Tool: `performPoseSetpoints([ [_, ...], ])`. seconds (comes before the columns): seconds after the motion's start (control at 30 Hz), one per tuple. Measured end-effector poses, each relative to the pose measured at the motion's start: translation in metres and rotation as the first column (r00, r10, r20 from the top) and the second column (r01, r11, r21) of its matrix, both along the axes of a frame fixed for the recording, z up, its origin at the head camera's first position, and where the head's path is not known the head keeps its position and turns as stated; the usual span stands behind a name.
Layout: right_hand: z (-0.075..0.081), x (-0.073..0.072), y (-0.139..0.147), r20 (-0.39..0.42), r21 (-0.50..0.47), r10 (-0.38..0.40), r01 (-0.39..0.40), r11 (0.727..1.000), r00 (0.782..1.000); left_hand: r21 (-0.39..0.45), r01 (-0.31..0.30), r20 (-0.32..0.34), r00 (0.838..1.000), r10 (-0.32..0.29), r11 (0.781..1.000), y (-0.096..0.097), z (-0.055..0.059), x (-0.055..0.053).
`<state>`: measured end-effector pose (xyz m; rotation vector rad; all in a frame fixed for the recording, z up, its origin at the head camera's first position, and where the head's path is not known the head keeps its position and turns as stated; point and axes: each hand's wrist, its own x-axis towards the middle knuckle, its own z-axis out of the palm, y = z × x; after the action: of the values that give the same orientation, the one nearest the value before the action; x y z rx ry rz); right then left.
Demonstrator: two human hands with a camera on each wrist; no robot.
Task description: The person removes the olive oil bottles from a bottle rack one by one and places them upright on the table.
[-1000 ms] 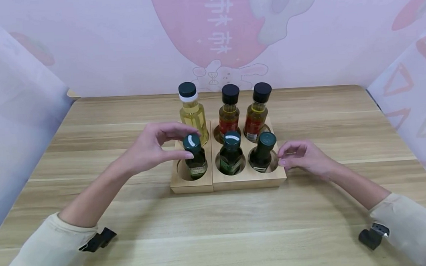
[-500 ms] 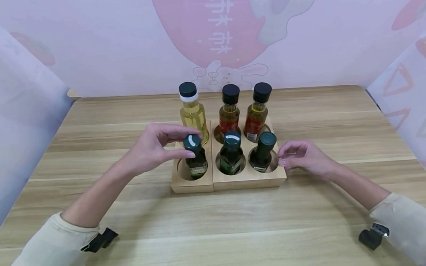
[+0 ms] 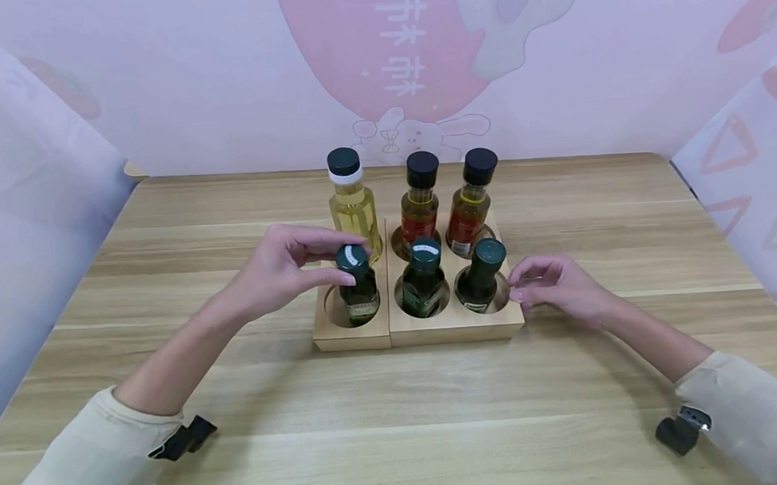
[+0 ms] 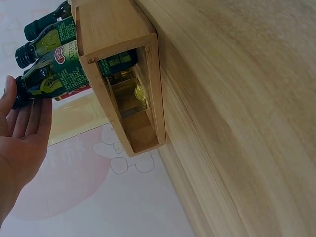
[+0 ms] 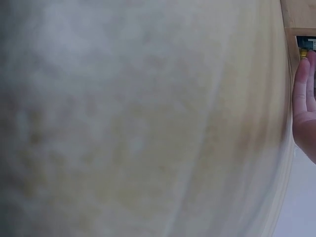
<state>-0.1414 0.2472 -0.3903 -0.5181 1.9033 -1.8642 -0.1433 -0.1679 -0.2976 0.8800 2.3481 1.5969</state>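
Observation:
In the head view, my left hand (image 3: 284, 270) pinches the dark green cap of an oil bottle (image 3: 361, 299) between thumb and fingers. This bottle leans slightly in the front left hole of a wooden bottle rack (image 3: 455, 334). The left wrist view shows the same green-labelled bottle (image 4: 69, 69) with its base inside the rack, whose side is open. At the rack's right end, my right hand (image 3: 556, 289) grips the edge with thumb and bent fingers. In the right wrist view only part of that hand (image 5: 303, 113) shows, its fingertips at the rack's side opening.
Two more dark green bottles, one in the middle (image 3: 422, 292) and one at right (image 3: 478, 285), fill the front row. Behind stand a pale yellow oil bottle (image 3: 354, 211) and two red-labelled bottles (image 3: 418, 215) with black caps. Printed cloth (image 3: 222, 83) hangs beyond the table's back edge.

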Motion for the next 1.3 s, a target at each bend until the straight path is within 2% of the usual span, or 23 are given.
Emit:
performPoseSetpoints([
  [0.33,-0.0002,-0.0007,0.0006,-0.007,0.007,0.009,-0.009,1.0,1.0,-0.006,-0.032,0.029,0.999,0.032,0.999,-0.0003,0.002,0.0026],
  [0.67,0.0024,0.0006,-0.0001,-0.001,0.021,-0.001,0.001,1.0,1.0,0.041,-0.081,0.08,0.994,0.077,0.996,-0.0015,0.0008,0.0043],
  [0.9,0.0027,0.0005,-0.0009,0.003,0.019,0.001,-0.002,1.0,1.0,0.069,-0.133,0.097,0.987,0.126,0.989,-0.0015,0.0026,0.0066],
  [1.1,0.0016,0.0004,-0.0025,0.004,-0.024,0.019,-0.019,1.0,1.0,0.086,-0.176,0.107,0.98,0.167,0.981,-0.0004,0.0036,0.0073],
  [1.3,0.0005,-0.0001,-0.0016,0.003,-0.03,0.019,-0.019,0.999,1.0,0.144,-0.208,0.1,0.976,0.195,0.967,0.0012,0.0043,0.0055],
])
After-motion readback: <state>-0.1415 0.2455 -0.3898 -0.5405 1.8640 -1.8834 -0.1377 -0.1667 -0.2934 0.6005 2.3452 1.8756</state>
